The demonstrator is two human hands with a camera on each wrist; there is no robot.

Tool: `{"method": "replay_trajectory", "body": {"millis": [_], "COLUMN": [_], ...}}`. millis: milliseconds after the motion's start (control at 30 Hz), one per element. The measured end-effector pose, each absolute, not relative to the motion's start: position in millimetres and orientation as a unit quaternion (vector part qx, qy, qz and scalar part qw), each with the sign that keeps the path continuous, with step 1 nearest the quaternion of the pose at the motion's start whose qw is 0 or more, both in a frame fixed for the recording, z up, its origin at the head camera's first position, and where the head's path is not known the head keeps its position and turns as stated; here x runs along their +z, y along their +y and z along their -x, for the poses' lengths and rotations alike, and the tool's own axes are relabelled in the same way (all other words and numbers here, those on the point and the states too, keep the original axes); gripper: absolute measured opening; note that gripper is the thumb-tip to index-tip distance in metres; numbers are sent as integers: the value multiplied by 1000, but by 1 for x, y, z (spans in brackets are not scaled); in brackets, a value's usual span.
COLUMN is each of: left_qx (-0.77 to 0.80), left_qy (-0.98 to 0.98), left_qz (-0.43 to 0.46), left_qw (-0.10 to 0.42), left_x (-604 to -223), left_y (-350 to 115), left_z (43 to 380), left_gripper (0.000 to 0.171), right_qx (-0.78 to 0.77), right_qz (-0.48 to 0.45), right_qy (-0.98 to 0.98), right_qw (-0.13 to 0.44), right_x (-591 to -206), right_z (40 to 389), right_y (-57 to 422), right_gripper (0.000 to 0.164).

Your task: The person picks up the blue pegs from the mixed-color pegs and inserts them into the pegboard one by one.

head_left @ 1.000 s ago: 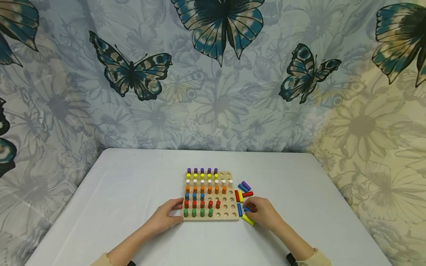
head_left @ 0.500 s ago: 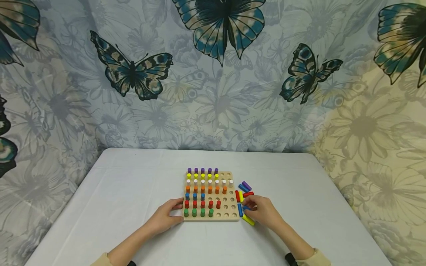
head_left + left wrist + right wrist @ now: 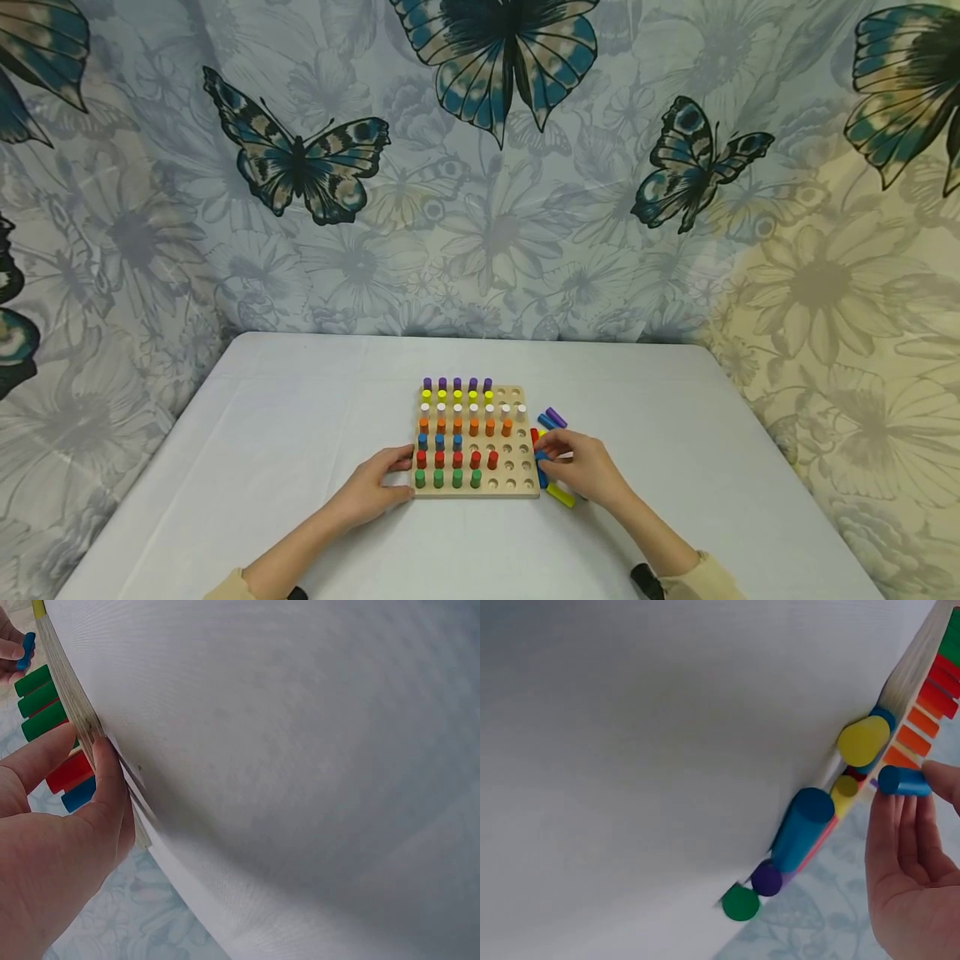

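A wooden pegboard [image 3: 517,483] lies on the table, with rows of coloured pegs standing upright at its left and middle. My left hand [image 3: 375,483] holds the board at its left edge, thumb near the front corner. In the left wrist view, fingers [image 3: 109,776] press against the board's side beside green, red and blue pegs. Off the board's right edge, my right hand [image 3: 581,467] pinches a blue peg [image 3: 904,781] between thumb and fingertips. The right wrist view shows this peg raised, apart from the loose ones.
Loose pegs lie along the board's right side: a yellow peg [image 3: 560,496] in front, a purple peg [image 3: 556,417] and a blue peg [image 3: 547,422] behind. Others are partly hidden by the right hand. A white table [image 3: 300,400] meets a butterfly-patterned backdrop [image 3: 487,250].
My right hand has lifted a blue peg from among the loose ones and moved slightly left toward the board. The left hand has stayed in place on the board.
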State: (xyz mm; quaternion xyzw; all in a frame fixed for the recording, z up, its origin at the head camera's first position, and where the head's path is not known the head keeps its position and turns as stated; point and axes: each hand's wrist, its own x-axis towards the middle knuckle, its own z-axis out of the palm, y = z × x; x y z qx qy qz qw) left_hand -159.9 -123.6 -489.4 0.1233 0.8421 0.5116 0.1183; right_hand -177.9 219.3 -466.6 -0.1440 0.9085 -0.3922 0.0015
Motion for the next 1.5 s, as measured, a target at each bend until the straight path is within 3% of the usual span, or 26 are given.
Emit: {"method": "replay_trajectory", "body": {"millis": [1500], "left_qx": [513], "left_qy": [842], "left_qz": [-118], "left_qw": [119], "left_x": [-488], "left_y": [-123], "left_z": [158], "left_gripper": [64], "right_qx": [-460], "right_qz": [129], "right_qy": [878], "right_qw": [13], "right_x": [-462], "right_z": [205], "right_y": [151], "right_gripper": [15]}}
